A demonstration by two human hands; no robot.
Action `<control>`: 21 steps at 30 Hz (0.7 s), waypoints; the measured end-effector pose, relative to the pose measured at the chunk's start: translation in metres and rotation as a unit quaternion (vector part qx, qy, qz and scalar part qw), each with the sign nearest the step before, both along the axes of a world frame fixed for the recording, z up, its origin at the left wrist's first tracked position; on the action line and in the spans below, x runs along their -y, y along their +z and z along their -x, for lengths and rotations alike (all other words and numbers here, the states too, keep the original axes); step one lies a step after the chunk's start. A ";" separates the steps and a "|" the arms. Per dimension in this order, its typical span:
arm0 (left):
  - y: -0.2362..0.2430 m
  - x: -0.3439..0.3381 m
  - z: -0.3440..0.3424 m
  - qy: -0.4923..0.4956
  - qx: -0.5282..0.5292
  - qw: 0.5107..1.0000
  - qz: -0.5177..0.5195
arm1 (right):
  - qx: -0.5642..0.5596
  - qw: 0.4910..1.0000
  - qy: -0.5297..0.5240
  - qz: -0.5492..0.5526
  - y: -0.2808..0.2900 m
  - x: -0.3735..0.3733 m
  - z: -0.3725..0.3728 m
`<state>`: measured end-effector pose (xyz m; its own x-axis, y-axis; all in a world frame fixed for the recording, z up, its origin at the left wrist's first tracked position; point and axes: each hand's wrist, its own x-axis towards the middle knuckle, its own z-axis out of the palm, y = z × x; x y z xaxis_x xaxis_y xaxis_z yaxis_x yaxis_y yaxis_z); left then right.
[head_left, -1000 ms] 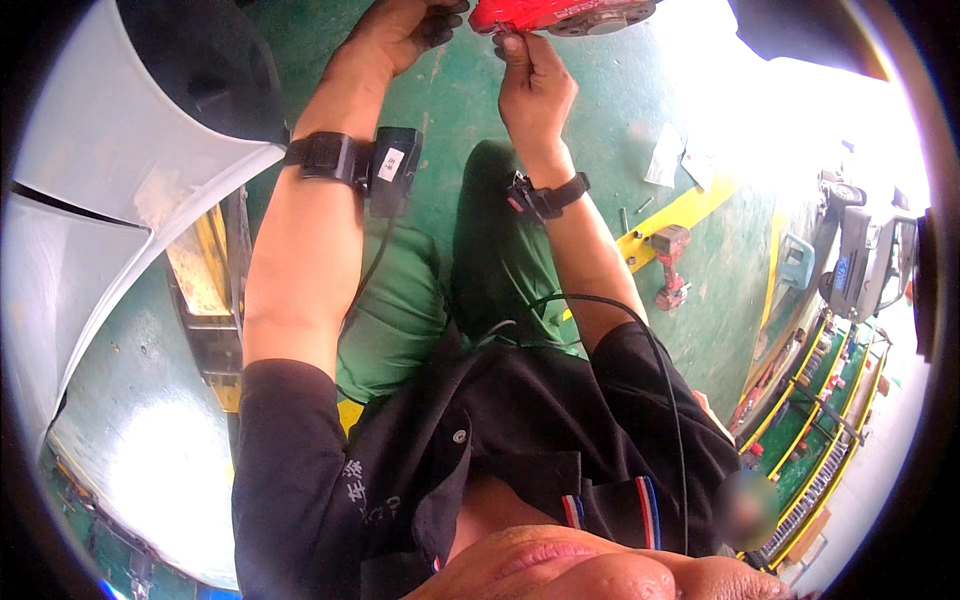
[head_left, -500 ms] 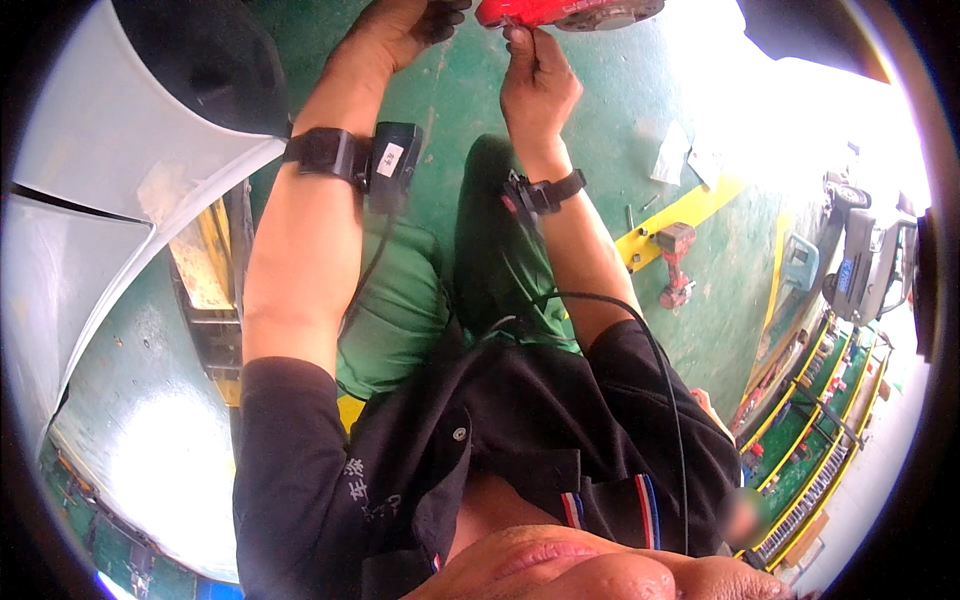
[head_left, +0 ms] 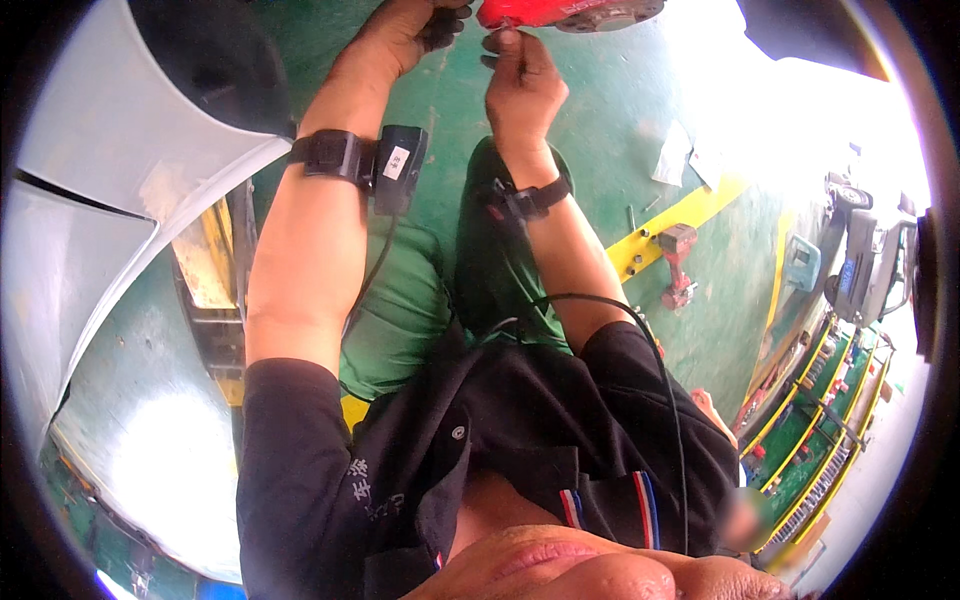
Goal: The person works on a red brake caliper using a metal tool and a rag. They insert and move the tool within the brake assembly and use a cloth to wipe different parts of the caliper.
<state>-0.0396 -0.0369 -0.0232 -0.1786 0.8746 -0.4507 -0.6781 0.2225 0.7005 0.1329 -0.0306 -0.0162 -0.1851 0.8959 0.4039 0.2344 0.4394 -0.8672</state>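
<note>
A red brake caliper (head_left: 530,12) shows at the top edge, with a dark round metal part (head_left: 610,18) on its right; its upper side is cut off. Just under the caliper's left end is my right hand (head_left: 525,85), thumb and fingers pinched at a small fitting there. Whatever lies between the fingertips is too small to make out. To the left of the caliper, apart from it, my left hand (head_left: 405,30) has darkened, curled fingers. The picture's edge cuts that hand off, and anything inside its grip is hidden.
A pale car body panel (head_left: 110,110) and dark tyre (head_left: 225,60) stand at the left. On the green floor at right lie a red impact wrench (head_left: 678,265), a yellow bar with bolts (head_left: 640,250) and papers (head_left: 672,155). A cable (head_left: 660,350) runs along my right arm.
My right hand has shifted slightly left and down at the caliper's left end, its fingers still pinched. My left hand has moved a little to the right.
</note>
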 end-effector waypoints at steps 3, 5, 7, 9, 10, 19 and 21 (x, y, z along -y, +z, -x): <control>0.005 0.001 -0.003 0.027 -0.019 0.999 0.020 | 0.062 0.995 -0.033 -0.077 0.007 -0.012 -0.012; 0.004 0.001 -0.001 0.029 -0.016 0.999 0.029 | 0.126 0.973 -0.033 -0.191 0.007 -0.019 -0.017; -0.004 0.000 0.008 0.011 0.001 0.999 0.037 | 0.110 0.969 -0.022 -0.219 0.011 -0.019 -0.017; -0.002 -0.001 0.005 0.012 -0.011 0.999 0.043 | 0.113 0.968 -0.032 -0.223 0.012 -0.017 -0.016; -0.001 -0.001 0.003 0.012 -0.016 0.999 0.046 | 0.104 0.971 -0.033 -0.210 0.010 -0.017 -0.015; 0.003 0.000 0.000 0.012 -0.040 0.998 0.038 | 0.122 0.954 -0.010 -0.274 0.006 -0.025 -0.018; 0.002 0.000 0.001 0.011 -0.030 0.999 0.040 | 0.126 0.948 -0.009 -0.292 0.003 -0.029 -0.019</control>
<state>-0.0403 -0.0365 -0.0207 -0.2260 0.8319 -0.5068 -0.6414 0.2645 0.7202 0.1515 -0.0018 -0.0130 -0.3292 0.5364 0.7771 0.4132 0.8219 -0.3922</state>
